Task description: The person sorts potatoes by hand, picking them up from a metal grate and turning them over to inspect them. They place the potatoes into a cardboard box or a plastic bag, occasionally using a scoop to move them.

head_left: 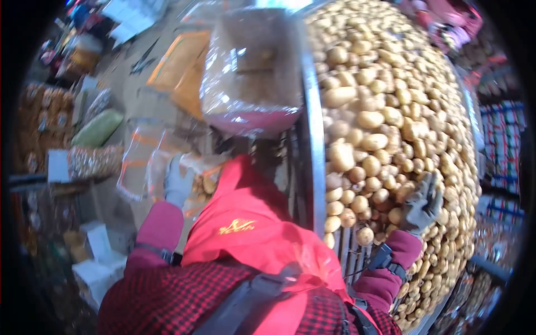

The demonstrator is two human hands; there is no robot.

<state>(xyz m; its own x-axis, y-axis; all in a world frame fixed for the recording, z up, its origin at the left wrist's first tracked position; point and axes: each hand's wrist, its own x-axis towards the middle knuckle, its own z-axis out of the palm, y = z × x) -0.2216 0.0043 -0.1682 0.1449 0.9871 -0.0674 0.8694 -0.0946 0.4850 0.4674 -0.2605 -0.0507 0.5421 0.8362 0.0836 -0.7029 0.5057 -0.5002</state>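
A broad heap of potatoes (385, 120) fills the metal-edged table to my right. My right hand (422, 206), in a grey glove, lies on the heap with its fingers stretched out over the potatoes, holding none that I can see. On the left side, my left hand (178, 181), gloved too, is closed on the edge of a clear plastic bag (134, 164) with orange markings. Several potatoes show beside that hand, seemingly inside the bag. The fingertips of the left hand are partly blurred.
A box lined with clear plastic (251, 84) stands ahead of me, against the table's metal edge (315, 139). Orange-edged bags (181, 64) lie left of it. White boxes (97, 265) and a green sack (97, 128) are farther left. Another person (452, 25) is at the far right.
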